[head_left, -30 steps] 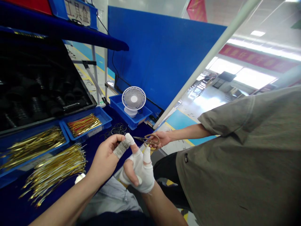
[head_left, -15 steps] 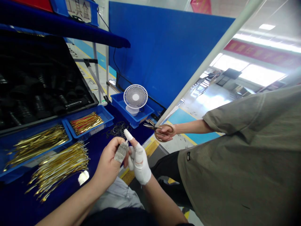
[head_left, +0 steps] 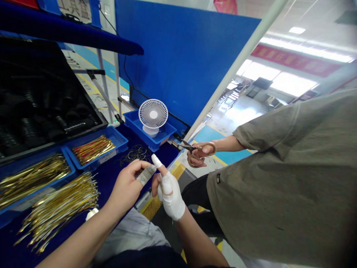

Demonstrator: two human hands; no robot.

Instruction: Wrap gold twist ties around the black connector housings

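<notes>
My left hand (head_left: 129, 182), with grey tape round its thumb, is closed in a pinch beside my right index finger; what lies between its fingertips is too small to make out. White tape (head_left: 174, 203) wraps the palm and parts of the fingers of my right hand (head_left: 170, 191). Its index finger points up with a white covering (head_left: 156, 160) on the tip, and the other fingers are loosely bent, holding nothing visible. To the right, a co-worker's hand (head_left: 205, 150) holds scissors (head_left: 192, 148), blades pointing left, apart from my hands.
On the blue-covered table lie a pile of gold-coloured strips (head_left: 63, 208) and black rings (head_left: 136, 154). Blue trays (head_left: 119, 141) hold more strips. A white fan (head_left: 153, 115) stands in another blue bin (head_left: 164, 139). A blue panel (head_left: 178, 59) rises behind.
The view has shifted, moving the table and fan leftward in the picture. My left thumb has straightened toward the right fingertip. The co-worker's scissors have turned slightly and moved right.
</notes>
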